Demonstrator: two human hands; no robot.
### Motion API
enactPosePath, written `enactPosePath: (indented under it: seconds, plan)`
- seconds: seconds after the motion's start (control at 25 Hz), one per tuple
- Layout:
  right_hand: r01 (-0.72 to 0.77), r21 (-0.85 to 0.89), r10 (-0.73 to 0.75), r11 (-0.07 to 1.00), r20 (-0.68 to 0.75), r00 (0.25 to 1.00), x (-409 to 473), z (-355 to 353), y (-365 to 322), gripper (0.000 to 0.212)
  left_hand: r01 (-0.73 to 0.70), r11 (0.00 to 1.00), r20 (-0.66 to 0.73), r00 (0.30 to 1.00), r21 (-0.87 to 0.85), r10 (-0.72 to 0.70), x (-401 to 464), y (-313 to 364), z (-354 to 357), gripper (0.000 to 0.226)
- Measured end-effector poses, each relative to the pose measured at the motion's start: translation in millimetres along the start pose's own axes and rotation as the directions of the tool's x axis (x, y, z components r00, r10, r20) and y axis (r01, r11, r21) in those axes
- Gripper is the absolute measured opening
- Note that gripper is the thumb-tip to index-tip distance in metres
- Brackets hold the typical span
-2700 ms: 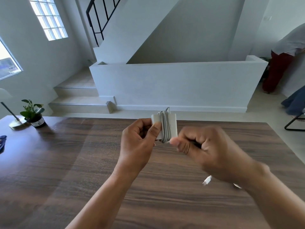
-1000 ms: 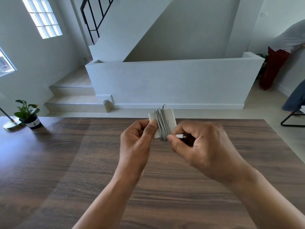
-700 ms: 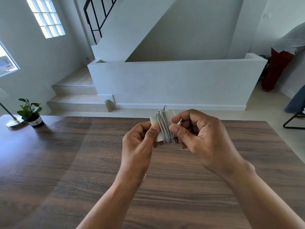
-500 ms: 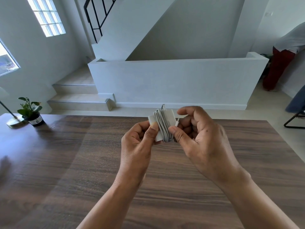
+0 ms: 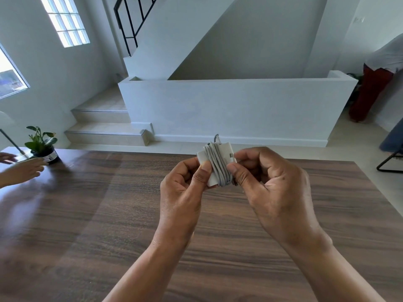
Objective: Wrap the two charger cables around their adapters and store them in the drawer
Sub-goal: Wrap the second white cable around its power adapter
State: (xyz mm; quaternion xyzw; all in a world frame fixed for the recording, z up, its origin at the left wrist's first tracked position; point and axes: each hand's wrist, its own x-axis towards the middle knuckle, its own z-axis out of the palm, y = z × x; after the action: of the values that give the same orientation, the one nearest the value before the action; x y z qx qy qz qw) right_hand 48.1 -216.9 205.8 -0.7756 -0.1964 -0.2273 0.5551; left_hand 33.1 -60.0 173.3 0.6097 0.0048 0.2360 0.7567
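**Cable end tucked, both hands on the wrapped adapter**

Since half a second ago our right hand (image 5: 274, 188) has closed in against the bundle, its fingers now curled behind the adapter where before they were lifted and spread, and another person's hand (image 5: 23, 171) has come in at the tabletop's far left corner.

Our left hand (image 5: 185, 184) pinches the white adapter (image 5: 224, 152) at its left end, thumb pressed flat on the near face, the other fingers curled behind. Our right hand holds the right end, thumb tip pressed on the grey cable (image 5: 218, 164) that is wound in tight turns around the adapter's middle. The index finger curls over the adapter's upper right corner. A short loop of cable stands up from the top of the bundle. We cannot see where the cable's plug end lies; the right hand's fingers hide that side.

We hold the bundle in the air above the far middle of the wooden table (image 5: 109, 225), just short of its far edge.

At the far left corner stands a small potted plant (image 5: 42, 143), with a lamp's base and stem (image 5: 15, 147) just beside it; the other person's hand reaches toward them. Beyond the table we see a low white wall (image 5: 229, 110) and tiled steps (image 5: 104, 127). A person in red trousers (image 5: 368, 94) bends at the right.
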Motion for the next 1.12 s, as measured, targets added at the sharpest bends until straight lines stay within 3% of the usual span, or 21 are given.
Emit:
enactPosePath:
  seconds: [0.24,0.4,0.6,0.8,0.92,1.12]
  plan:
    - [0.061,-0.079,-0.061,0.995,0.003,0.998,2,-1,4,0.01,0.01,1.0,0.028,1.0,0.014,-0.01,1,3,1,0.031]
    - [0.03,-0.001,-0.03,1.0,-0.013,0.999,3,0,8,0.006,0.021,0.999,0.041,0.999,0.044,-0.022,3,2,-1,0.027]
    - [0.094,-0.011,-0.094,0.996,-0.051,0.994,3,1,16,0.003,0.019,0.999,0.054,0.998,0.035,-0.021,4,6,2,0.027]
    - [0.185,-0.008,-0.185,0.983,0.001,0.983,-6,5,22,0.021,0.052,0.999,0.047,0.998,-0.015,-0.052,7,6,3,0.032]
    - [0.189,0.059,-0.192,0.98,0.054,0.98,-4,3,29,0.029,0.09,0.995,0.057,0.995,-0.051,-0.087,10,5,0,0.035]
    - [0.088,0.213,-0.111,0.973,0.1,0.989,5,2,36,0.023,0.134,0.99,0.085,0.988,-0.037,-0.13,9,5,4,0.036]
